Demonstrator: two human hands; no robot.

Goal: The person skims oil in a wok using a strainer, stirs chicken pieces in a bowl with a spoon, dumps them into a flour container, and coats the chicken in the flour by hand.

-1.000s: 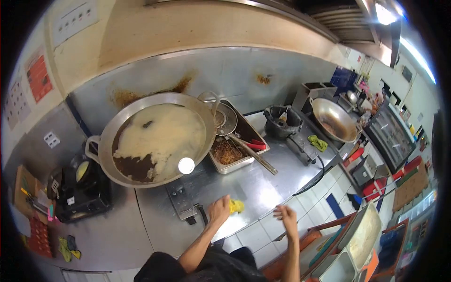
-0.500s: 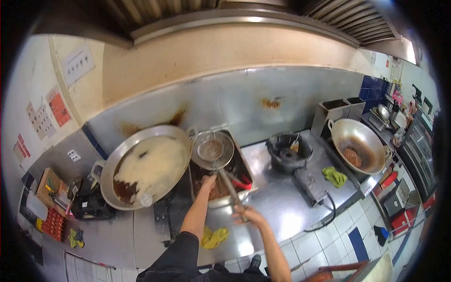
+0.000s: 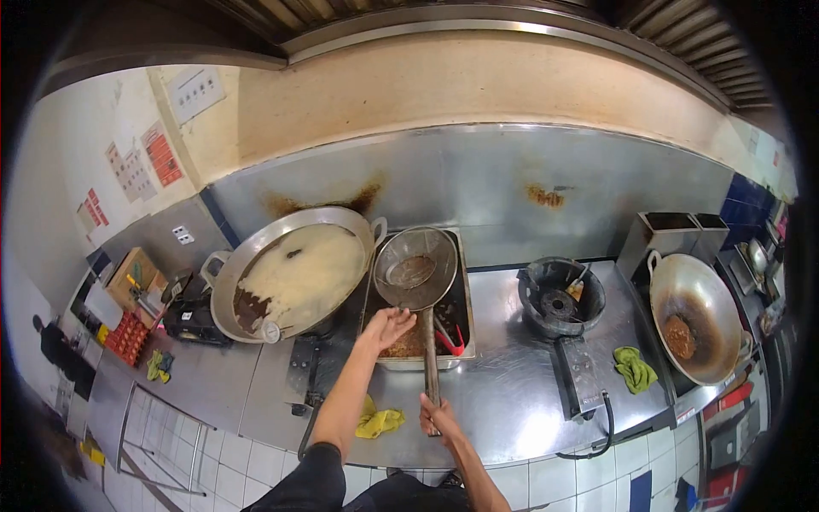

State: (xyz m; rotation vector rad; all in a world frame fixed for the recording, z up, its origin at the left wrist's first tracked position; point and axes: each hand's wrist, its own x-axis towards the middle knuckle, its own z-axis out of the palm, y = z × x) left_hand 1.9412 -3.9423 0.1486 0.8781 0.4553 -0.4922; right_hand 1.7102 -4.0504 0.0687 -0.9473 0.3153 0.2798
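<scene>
A large round mesh strainer (image 3: 415,294) lies over a rectangular metal tray (image 3: 467,341), its long handle (image 3: 431,358) pointing toward me. A smaller ring of mesh shows within its bowl. My right hand (image 3: 438,416) is wrapped round the lower end of the handle. Beside the strainer's neck is my left hand (image 3: 388,329), palm turned up with its fingers loosely apart; it seems to hold nothing. Brown bits and dark liquid lie in the tray, partly hidden by the strainer. Red-handled tongs (image 3: 452,341) rest inside the tray, right of the handle.
A big wok (image 3: 223,299) of pale, foamy liquid stands left of the tray. To the right are a black burner (image 3: 561,299), a green cloth (image 3: 635,369) and another wok (image 3: 721,299). A yellow cloth (image 3: 380,422) lies at the front edge. A person (image 3: 64,354) stands far left.
The strainer's handle has swung from a slant to nearly straight toward me. My left hand has come off its neck, and my right hand has closed round the handle. The view has shifted left.
</scene>
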